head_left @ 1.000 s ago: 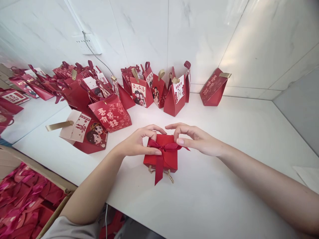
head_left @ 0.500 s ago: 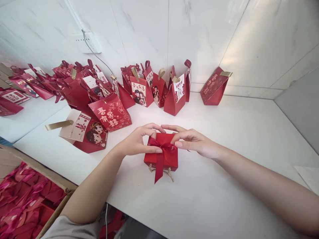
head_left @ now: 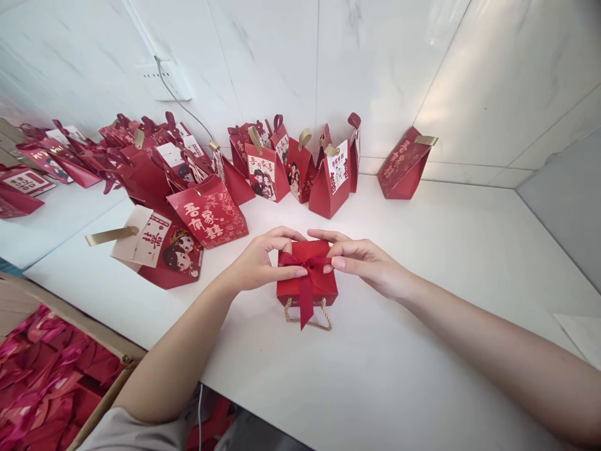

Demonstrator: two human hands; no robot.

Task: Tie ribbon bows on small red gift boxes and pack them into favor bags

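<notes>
A small red gift box (head_left: pixel 287 289) stands on the white table, a gold rope handle (head_left: pixel 320 326) hanging at its near side. Across its top lies a dark red ribbon (head_left: pixel 306 300) tied in a bow, one tail falling over the front. My left hand (head_left: pixel 265 260) pinches the bow's left side between thumb and fingers. On the other side my right hand (head_left: pixel 364 263) grips the right part of the ribbon with thumb and index finger, its other fingers reaching behind the box. The fingertips behind the box are partly hidden.
Red gift boxes with printed figures (head_left: pixel 263 172) crowd the back and left of the table. A lone red box (head_left: pixel 406 164) stands at the back right by the tiled wall. At lower left, a carton (head_left: pixel 110 398) holds many red boxes with ribbons.
Both hands and the box have shifted slightly away from me and to the right. The right part of the ribbon now looks straighter, and the rope handle shows more fully.
</notes>
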